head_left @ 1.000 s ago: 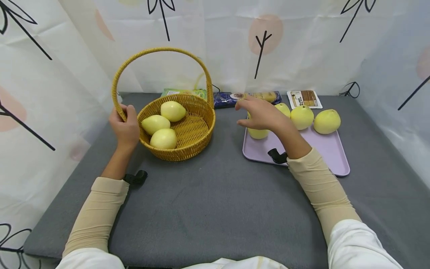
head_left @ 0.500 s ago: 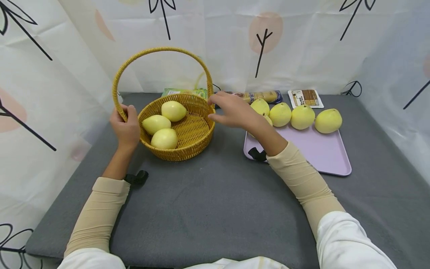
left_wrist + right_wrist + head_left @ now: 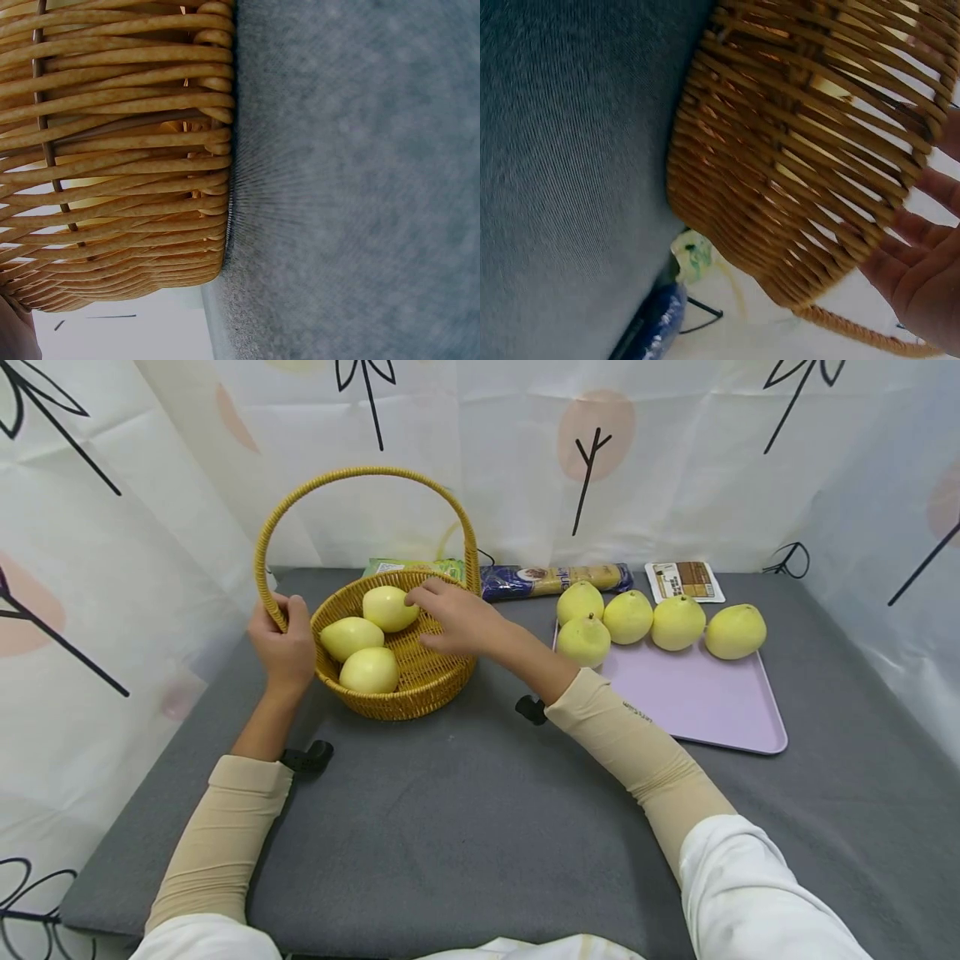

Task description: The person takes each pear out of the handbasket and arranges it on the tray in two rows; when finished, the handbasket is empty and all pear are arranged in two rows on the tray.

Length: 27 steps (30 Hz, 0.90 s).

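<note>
A golden wicker basket (image 3: 405, 703) with a tall arched handle (image 3: 367, 471) stands on the grey table. My left hand (image 3: 283, 647) grips the handle low on its left side. Three pale yellow, pear-like fruits (image 3: 351, 637) lie in the left half of the basket. Over the basket's right side reaches my right hand (image 3: 467, 620), fingers pointing left, fingertips close to the rear fruit (image 3: 387, 608) and nothing in its grasp. In the right wrist view the fingers (image 3: 926, 229) extend past the wicker rim, partly hidden behind it.
A lilac tray (image 3: 697, 710) to the right bears several yellow-green pears (image 3: 628, 617) along its back and left edges. Behind lie a green packet (image 3: 382, 565), a long blue-and-yellow packet (image 3: 555, 580) and a brown-and-white pack (image 3: 684, 582). Patterned white curtains surround the table.
My right hand has moved left from above the tray, across the basket's rim, to over its inside. The left hand keeps its grip on the handle; the fruits have stayed put.
</note>
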{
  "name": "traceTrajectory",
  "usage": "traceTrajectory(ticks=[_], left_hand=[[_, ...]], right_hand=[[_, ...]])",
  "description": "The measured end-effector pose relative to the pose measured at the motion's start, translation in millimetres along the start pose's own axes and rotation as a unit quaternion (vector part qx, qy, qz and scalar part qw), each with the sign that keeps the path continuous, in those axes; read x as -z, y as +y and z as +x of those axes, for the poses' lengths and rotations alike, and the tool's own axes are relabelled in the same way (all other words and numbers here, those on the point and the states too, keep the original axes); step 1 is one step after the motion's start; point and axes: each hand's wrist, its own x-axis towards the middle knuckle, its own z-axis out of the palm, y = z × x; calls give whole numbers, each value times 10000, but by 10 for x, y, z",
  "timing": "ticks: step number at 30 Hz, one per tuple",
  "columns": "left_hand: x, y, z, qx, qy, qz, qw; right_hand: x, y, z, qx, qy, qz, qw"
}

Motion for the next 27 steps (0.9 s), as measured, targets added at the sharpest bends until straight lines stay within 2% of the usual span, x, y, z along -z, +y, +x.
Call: traceTrajectory(ticks=[1, 7, 11, 18, 27], left_hand=[[2, 0, 0, -14, -19, -25, 10000], [53, -245, 24, -29, -19, -67, 10000], [59, -269, 25, -32, -12, -88, 10000], [33, -275, 17, 1, -20, -89, 10000], [47, -266, 31, -11, 25, -98, 9999]], right_hand=[[-35, 5, 33, -9, 10, -4, 10000], [-219, 28, 209, -138, 24, 4, 9999], [-325, 19, 317, -359, -94, -45, 9993], [-432, 25, 445, -677, -536, -213, 9960], [-464, 61, 544, -613, -960, -584, 9918]])
